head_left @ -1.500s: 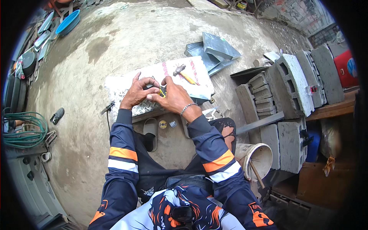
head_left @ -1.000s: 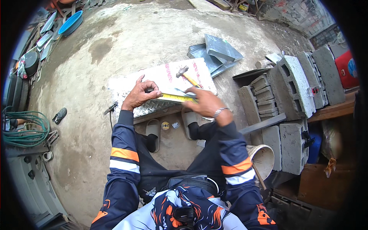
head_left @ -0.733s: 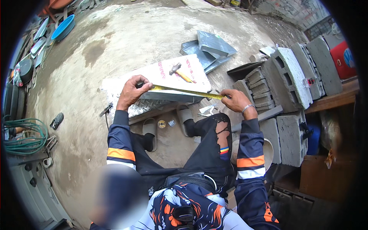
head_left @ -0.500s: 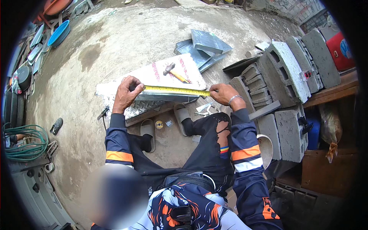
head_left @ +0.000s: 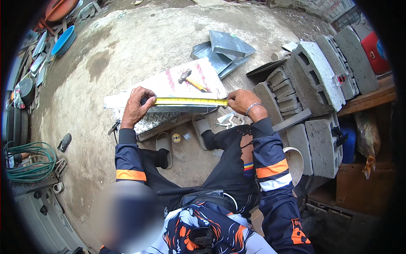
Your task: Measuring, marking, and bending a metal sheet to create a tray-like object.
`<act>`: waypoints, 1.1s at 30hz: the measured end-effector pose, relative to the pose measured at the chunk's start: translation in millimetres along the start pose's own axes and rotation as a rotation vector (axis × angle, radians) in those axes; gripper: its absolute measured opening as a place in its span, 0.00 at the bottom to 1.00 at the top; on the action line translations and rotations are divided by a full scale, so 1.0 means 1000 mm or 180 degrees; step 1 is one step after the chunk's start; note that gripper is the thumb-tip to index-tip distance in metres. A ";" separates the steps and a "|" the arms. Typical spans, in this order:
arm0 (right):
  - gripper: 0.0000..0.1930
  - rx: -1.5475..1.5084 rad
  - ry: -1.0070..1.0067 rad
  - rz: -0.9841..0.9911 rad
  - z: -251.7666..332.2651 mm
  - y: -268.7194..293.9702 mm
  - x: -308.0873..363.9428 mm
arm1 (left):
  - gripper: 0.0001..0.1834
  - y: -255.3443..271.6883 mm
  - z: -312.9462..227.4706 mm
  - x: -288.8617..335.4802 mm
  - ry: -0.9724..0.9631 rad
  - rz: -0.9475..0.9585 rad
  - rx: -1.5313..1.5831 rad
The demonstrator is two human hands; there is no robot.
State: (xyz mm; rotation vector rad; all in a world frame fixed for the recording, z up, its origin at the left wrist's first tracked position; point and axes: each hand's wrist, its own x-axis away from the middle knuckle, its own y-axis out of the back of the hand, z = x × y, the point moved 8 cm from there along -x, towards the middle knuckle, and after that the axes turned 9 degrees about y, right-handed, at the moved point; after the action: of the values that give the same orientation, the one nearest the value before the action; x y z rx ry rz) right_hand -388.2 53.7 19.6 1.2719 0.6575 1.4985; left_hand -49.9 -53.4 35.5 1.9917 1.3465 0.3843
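Observation:
A yellow tape measure (head_left: pixel 190 101) is stretched between my hands, along the near edge of a bent sheet-metal piece (head_left: pixel 182 108). My left hand (head_left: pixel 137 106) is closed around the tape's dark case, mostly hidden by the fingers. My right hand (head_left: pixel 243 103) pinches the tape's other end, with a bracelet on that wrist. Under the metal lies a white board (head_left: pixel 144 86) with red print, next to a diamond-plate sheet (head_left: pixel 152 121). A hammer (head_left: pixel 192 81) with a yellow handle rests on the board beyond the tape.
Folded sheet-metal pieces (head_left: pixel 228 46) are piled on the concrete floor beyond the board. Concrete blocks (head_left: pixel 317 74) stand stacked at the right. Near my feet lie a small yellow disc (head_left: pixel 176 137) and locking pliers (head_left: pixel 230 122). A green hose (head_left: pixel 31 163) is coiled at the left.
Both hands have shifted slightly left with the tape. The tape now runs more level, its right end a little higher than before.

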 end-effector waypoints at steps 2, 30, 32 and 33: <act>0.15 -0.0020 0.0053 -0.0028 0.002 -0.001 0.001 | 0.07 0.000 0.004 -0.001 0.0052 0.0045 -0.0007; 0.16 -0.0144 0.0557 0.0117 0.018 -0.003 -0.027 | 0.07 0.007 0.035 -0.009 0.0394 0.0101 0.0699; 0.16 -0.0150 0.0534 0.0115 0.021 -0.002 -0.026 | 0.07 0.008 0.035 -0.008 0.0323 0.0091 0.0635; 0.16 -0.0116 0.0543 0.0129 0.021 -0.001 -0.025 | 0.07 0.008 0.031 -0.008 0.0245 0.0081 0.0562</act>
State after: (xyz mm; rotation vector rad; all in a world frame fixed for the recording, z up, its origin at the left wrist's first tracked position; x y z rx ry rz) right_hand -369.7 26.8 15.5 1.1441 0.7153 1.6581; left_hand -29.1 -74.0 19.5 2.1598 1.4475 0.3682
